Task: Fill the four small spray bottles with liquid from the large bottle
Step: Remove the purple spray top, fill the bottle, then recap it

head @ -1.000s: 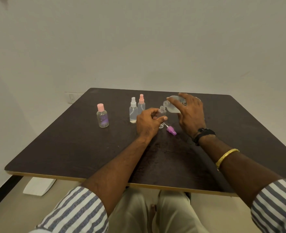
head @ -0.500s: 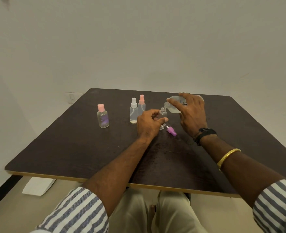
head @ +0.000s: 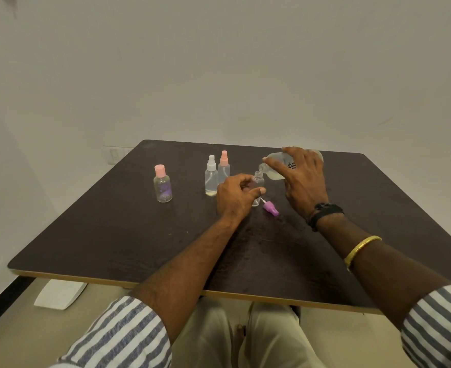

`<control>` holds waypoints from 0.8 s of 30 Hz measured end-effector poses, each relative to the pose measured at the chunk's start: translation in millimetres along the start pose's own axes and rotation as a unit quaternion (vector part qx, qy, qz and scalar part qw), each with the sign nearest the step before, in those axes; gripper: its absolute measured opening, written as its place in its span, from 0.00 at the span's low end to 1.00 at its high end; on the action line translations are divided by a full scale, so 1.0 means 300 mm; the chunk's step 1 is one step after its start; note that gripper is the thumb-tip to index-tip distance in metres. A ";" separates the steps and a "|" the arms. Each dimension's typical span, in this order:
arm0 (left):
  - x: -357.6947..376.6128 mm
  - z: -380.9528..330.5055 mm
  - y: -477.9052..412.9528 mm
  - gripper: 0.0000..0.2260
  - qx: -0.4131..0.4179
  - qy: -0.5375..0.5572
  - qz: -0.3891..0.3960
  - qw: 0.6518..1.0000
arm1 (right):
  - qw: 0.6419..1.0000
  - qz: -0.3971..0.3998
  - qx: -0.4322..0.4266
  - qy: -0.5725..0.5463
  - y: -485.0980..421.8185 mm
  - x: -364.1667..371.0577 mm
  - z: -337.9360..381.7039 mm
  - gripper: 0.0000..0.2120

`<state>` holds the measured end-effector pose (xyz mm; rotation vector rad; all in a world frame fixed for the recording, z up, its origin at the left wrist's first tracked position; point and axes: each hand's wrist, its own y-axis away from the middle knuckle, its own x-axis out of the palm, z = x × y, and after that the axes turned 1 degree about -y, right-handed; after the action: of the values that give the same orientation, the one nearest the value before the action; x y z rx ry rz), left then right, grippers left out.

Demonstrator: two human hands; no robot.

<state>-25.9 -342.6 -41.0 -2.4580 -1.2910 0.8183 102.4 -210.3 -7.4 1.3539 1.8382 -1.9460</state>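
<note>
- One table point(head: 113, 235), dark-topped.
- One large bottle point(head: 273, 171): your right hand point(head: 302, 179) curls round it, tilted, mouth just above the uncapped bottle point(head: 258, 179).
- Four small bottles: the uncapped bottle, upright, gripped by your left hand point(head: 233, 196); one white-topped sprayer point(head: 211, 179) and one pink-topped sprayer point(head: 224, 166) just left of that hand; one pink-capped bottle point(head: 162, 188) farther left.
- One purple spray head point(head: 271, 208), lying between your hands.

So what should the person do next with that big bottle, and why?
Probably tip the large bottle slightly further: the right hand holds it tilted, mouth just above the open neck of the small bottle, which the left hand grips upright. The purple spray cap lies off, beside it.
</note>
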 end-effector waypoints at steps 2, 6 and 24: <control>0.001 0.001 0.001 0.20 0.000 -0.001 -0.001 1.000 | 1.000 -0.002 -0.004 0.002 0.001 -0.002 0.002 0.36; 0.000 0.000 0.001 0.20 0.000 0.000 -0.001 1.000 | 1.000 -0.007 -0.008 0.003 0.002 -0.002 0.004 0.37; -0.006 0.001 0.010 0.20 0.002 0.001 -0.002 1.000 | 1.000 -0.013 -0.014 0.005 0.000 -0.017 -0.001 0.36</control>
<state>-24.8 -345.7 -42.0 -2.4520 -1.2907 0.8176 105.4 -212.5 -3.9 1.3412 1.8889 -1.9230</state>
